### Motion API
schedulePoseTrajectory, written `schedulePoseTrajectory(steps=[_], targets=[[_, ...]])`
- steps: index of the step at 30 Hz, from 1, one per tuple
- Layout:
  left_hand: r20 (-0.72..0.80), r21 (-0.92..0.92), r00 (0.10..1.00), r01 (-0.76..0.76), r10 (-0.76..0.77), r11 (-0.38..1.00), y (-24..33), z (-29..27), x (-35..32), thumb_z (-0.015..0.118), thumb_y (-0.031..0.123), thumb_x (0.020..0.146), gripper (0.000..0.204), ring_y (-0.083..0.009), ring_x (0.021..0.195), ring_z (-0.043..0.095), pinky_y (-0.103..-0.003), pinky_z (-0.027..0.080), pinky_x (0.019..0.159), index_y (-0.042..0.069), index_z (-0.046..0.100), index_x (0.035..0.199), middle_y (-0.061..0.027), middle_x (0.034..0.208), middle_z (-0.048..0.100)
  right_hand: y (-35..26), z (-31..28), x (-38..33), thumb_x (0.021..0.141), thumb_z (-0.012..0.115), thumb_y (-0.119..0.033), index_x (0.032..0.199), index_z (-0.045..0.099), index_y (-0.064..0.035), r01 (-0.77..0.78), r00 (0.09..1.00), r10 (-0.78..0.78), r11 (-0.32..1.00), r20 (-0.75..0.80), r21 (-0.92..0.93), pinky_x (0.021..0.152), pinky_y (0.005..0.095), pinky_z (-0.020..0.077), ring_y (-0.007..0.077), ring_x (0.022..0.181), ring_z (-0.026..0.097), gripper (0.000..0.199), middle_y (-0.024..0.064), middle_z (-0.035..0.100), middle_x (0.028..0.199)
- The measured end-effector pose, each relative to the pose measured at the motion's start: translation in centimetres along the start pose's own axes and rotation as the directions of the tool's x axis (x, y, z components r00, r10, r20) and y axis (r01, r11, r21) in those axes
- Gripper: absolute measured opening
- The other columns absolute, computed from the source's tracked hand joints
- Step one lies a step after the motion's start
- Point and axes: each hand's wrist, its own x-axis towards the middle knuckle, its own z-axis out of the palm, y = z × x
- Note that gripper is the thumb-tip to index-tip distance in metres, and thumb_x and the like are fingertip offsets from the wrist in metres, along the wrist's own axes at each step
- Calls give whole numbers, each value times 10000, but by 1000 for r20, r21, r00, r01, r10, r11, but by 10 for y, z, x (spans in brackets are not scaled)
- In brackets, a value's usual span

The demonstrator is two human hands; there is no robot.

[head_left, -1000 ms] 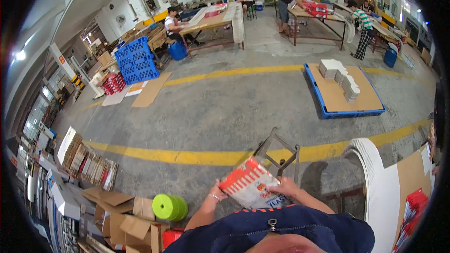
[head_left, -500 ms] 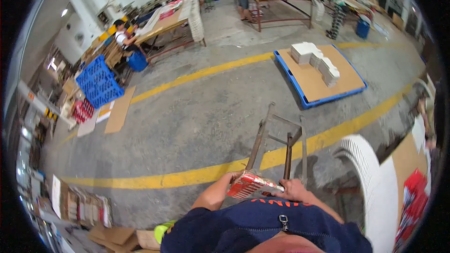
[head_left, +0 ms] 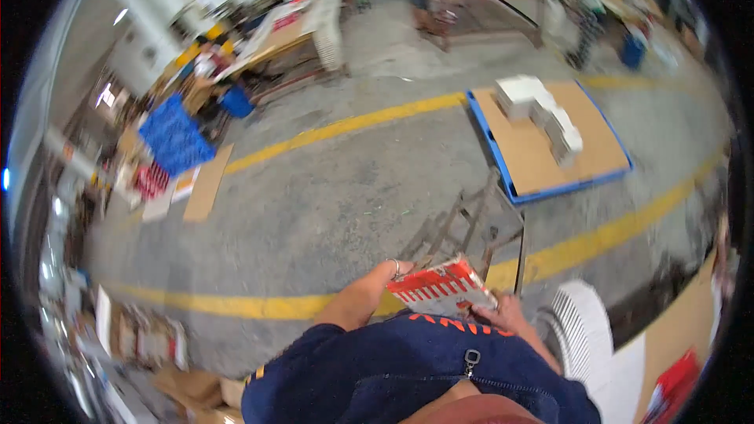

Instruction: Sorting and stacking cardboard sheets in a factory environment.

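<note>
Against my front I carry a metal-legged stool [head_left: 441,284], tipped so that its worn seat, faced in red and white, is turned partly toward me. Its rusty brown legs and crossbars point away over the floor. My left hand [head_left: 383,276] is closed on the left edge of the seat, with a ring showing on a finger. At the seat's lower right corner my right hand [head_left: 505,314] is also closed on it, its fingertips partly hidden.
Ahead right, a blue pallet [head_left: 491,145] bears a brown board and white stacked pieces [head_left: 542,110]. A curved white stack [head_left: 581,330] stands close on my right. Cartons [head_left: 145,338] lie at left. People work at far tables; a yellow line [head_left: 267,306] crosses the floor.
The stool has swung, its legs now pointing further right and its seat showing more. My right hand has shifted slightly right. The pallet appears lower and further right as the view turns.
</note>
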Motion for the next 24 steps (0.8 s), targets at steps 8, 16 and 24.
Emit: schedulePoseTrajectory(steps=[8,16,24], targets=[[347,-350,925,-25,154,936,15,-58,127,535,291,908,352,-233,814,644,-380,528,758,5,590,1104,-113,1024,652,20,-63,102,718,629,-606,1027,602,-9,-89,990,86,996,108,18,774,447,482,381,866,622,672,242,639,892],[545,-114,764,-342,347,933,235,-52,219,373,505,907,595,-239,826,620,-395,494,760,2,557,1166,-121,1019,644,35,-115,156,724,641,-594,1018,587,-15,-321,920,333,943,-207,88,716,457,502,394,800,629,651,254,634,822],[702,176,693,-390,163,904,393,-34,349,521,443,896,478,-224,899,616,-421,490,816,40,570,1149,-114,1041,643,68,-155,182,733,633,-615,958,549,18,-455,787,471,879,-399,140,704,484,483,442,833,605,677,275,622,844]])
